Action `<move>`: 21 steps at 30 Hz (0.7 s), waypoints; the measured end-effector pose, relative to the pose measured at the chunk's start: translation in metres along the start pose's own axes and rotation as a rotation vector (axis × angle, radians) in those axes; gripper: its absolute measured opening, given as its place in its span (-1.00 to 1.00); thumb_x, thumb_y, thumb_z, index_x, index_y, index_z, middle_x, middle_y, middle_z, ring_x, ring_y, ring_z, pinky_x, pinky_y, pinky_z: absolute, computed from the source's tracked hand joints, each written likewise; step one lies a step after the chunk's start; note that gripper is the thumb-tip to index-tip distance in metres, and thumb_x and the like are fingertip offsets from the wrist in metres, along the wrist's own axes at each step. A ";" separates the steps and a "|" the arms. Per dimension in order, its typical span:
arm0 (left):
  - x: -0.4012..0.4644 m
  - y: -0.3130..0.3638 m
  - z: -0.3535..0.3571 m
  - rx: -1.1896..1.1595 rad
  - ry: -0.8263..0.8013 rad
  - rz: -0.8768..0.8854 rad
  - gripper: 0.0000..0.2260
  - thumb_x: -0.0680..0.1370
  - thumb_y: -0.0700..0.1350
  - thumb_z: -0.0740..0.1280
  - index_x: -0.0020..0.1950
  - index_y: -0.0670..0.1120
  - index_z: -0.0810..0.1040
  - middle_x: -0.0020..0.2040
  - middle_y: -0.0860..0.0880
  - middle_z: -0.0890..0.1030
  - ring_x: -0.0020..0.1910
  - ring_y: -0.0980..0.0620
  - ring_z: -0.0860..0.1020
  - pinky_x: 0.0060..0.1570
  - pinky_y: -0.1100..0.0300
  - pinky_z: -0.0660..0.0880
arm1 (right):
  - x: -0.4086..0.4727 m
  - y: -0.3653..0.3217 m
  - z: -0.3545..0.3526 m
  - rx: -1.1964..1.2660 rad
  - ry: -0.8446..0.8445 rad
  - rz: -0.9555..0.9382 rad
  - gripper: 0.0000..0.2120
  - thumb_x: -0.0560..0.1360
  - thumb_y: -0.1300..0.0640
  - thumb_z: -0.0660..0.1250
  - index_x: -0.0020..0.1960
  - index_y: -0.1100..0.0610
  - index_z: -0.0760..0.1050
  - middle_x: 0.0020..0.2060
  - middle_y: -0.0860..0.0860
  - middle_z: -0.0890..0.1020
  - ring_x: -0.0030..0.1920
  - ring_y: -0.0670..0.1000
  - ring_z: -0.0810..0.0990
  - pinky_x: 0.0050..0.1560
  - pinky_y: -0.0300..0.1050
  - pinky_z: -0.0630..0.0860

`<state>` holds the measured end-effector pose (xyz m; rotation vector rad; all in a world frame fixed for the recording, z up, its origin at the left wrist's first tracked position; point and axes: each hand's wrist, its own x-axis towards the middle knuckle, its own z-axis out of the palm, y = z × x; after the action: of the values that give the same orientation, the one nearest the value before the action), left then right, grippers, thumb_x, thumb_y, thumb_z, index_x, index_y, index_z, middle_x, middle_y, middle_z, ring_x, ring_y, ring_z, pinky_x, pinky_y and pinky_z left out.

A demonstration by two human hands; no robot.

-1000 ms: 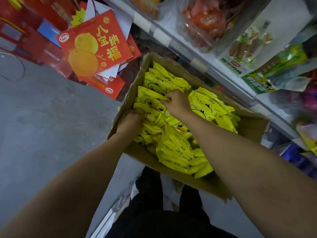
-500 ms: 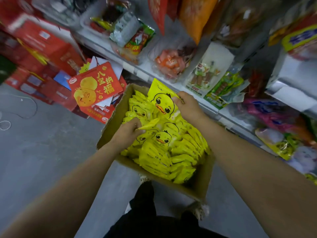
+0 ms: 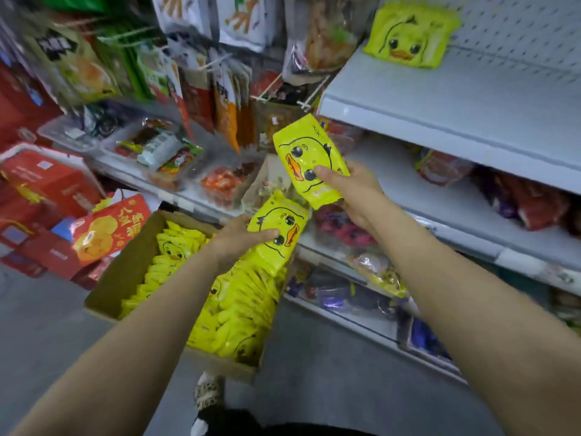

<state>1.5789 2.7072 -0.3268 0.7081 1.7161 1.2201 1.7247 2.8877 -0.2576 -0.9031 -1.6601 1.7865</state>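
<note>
A grey shelf (image 3: 440, 99) carries shelved duck packets (image 3: 408, 36) at its back. Beside the shelving, a cardboard box (image 3: 125, 272) stands full of the same yellow packets. Above the box, the right hand (image 3: 355, 190) grips the upper duck packet (image 3: 309, 158), and the left hand (image 3: 239, 239) clasps the lower duck packet (image 3: 279, 234) just beneath it.

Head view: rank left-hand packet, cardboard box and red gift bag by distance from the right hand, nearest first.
1. Left-hand packet, just below-left of the right hand.
2. Cardboard box, lower left on the floor.
3. Red gift bag, farthest left, past the box.
</note>
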 end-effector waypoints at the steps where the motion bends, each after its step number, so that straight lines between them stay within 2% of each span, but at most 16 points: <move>1: -0.001 0.014 0.015 -0.020 -0.041 0.006 -0.64 0.44 -0.14 0.52 0.20 -0.12 0.55 0.08 -0.08 0.68 -0.03 0.09 0.67 -0.15 0.26 0.57 | -0.006 -0.012 -0.016 0.032 0.005 -0.004 -0.78 0.47 0.19 0.48 0.11 0.15 0.60 -0.09 0.08 0.72 -0.18 0.04 0.69 -0.12 -0.03 0.64; 2: -0.003 0.028 0.030 -0.026 -0.078 0.021 -0.67 0.45 -0.21 0.49 0.19 -0.12 0.55 0.09 -0.11 0.67 -0.09 0.13 0.68 -0.23 0.30 0.57 | -0.012 -0.023 -0.032 0.065 0.015 -0.013 -0.76 0.47 0.19 0.47 0.12 0.17 0.60 -0.05 0.12 0.72 -0.16 0.07 0.69 -0.10 0.00 0.63; 4: -0.003 0.052 0.054 -0.009 -0.100 0.045 -0.71 0.44 -0.20 0.50 0.13 -0.05 0.57 0.02 -0.04 0.70 -0.15 0.17 0.67 -0.26 0.26 0.59 | -0.021 -0.047 -0.063 0.111 0.037 -0.044 -0.74 0.48 0.20 0.46 0.15 0.20 0.58 -0.03 0.14 0.71 -0.14 0.10 0.69 -0.11 0.02 0.63; 6: -0.001 0.078 0.071 0.055 -0.097 0.081 -0.61 0.34 -0.07 0.58 0.13 -0.05 0.60 -0.02 0.01 0.71 -0.05 0.09 0.68 -0.06 0.07 0.63 | -0.027 -0.068 -0.088 0.156 0.051 -0.083 -0.74 0.48 0.24 0.45 0.16 0.20 0.56 -0.05 0.11 0.72 -0.15 0.09 0.69 -0.12 0.00 0.63; 7: 0.000 0.092 0.077 0.083 -0.092 0.098 -0.57 0.33 -0.09 0.59 0.16 -0.09 0.61 0.00 -0.05 0.71 0.00 0.00 0.67 0.01 0.03 0.62 | -0.028 -0.078 -0.100 0.167 0.061 -0.100 -0.72 0.47 0.25 0.45 0.17 0.19 0.54 -0.05 0.11 0.72 -0.14 0.10 0.69 -0.11 0.02 0.63; 9: 0.008 0.121 0.087 0.099 -0.093 0.137 -0.63 0.39 -0.24 0.53 0.18 -0.19 0.60 0.03 -0.15 0.69 -0.01 -0.09 0.67 -0.05 0.09 0.63 | -0.028 -0.095 -0.119 0.179 0.086 -0.142 -0.69 0.46 0.23 0.47 0.17 0.16 0.53 -0.03 0.11 0.71 -0.10 0.13 0.69 -0.04 0.10 0.61; 10: 0.013 0.136 0.090 0.112 -0.102 0.165 -0.67 0.41 -0.29 0.50 0.16 -0.18 0.61 0.00 -0.14 0.70 -0.05 -0.08 0.67 -0.10 0.10 0.64 | -0.027 -0.103 -0.128 0.185 0.099 -0.167 -0.70 0.45 0.23 0.48 0.16 0.14 0.52 -0.04 0.10 0.71 -0.10 0.13 0.69 -0.04 0.12 0.61; 13: 0.028 0.180 0.100 0.191 -0.125 0.244 -0.75 0.42 -0.28 0.50 0.05 -0.07 0.62 -0.19 0.02 0.72 -0.23 0.07 0.68 -0.26 0.22 0.61 | -0.020 -0.125 -0.151 0.207 0.146 -0.225 -0.73 0.47 0.24 0.46 0.13 0.13 0.51 -0.10 0.06 0.71 -0.15 0.09 0.70 -0.12 0.05 0.65; 15: 0.047 0.205 0.100 0.250 -0.124 0.279 -0.75 0.41 -0.26 0.51 0.05 -0.08 0.62 -0.21 0.03 0.71 -0.25 0.10 0.67 -0.28 0.26 0.60 | -0.014 -0.138 -0.166 0.209 0.174 -0.252 -0.73 0.48 0.24 0.45 0.15 0.14 0.52 -0.07 0.08 0.71 -0.13 0.09 0.70 -0.10 0.05 0.66; 19: 0.095 0.255 0.100 0.356 -0.137 0.347 -0.66 0.36 -0.19 0.56 0.11 -0.10 0.62 -0.05 -0.08 0.71 -0.05 -0.08 0.68 0.05 -0.04 0.60 | 0.010 -0.155 -0.197 0.194 0.218 -0.302 -0.68 0.47 0.23 0.45 0.21 0.16 0.52 0.01 0.13 0.70 -0.08 0.12 0.69 -0.07 0.03 0.63; 21: 0.122 0.278 0.100 0.379 -0.124 0.354 -0.65 0.34 -0.19 0.57 0.09 -0.07 0.64 -0.03 -0.06 0.71 -0.06 -0.04 0.68 0.10 -0.02 0.58 | 0.024 -0.162 -0.209 0.184 0.249 -0.305 -0.61 0.47 0.21 0.46 0.27 0.19 0.49 0.09 0.17 0.68 -0.04 0.14 0.67 0.00 0.08 0.61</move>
<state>1.6026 2.9499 -0.1195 1.3331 1.7845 1.0600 1.8615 3.0556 -0.1034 -0.7142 -1.3689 1.5230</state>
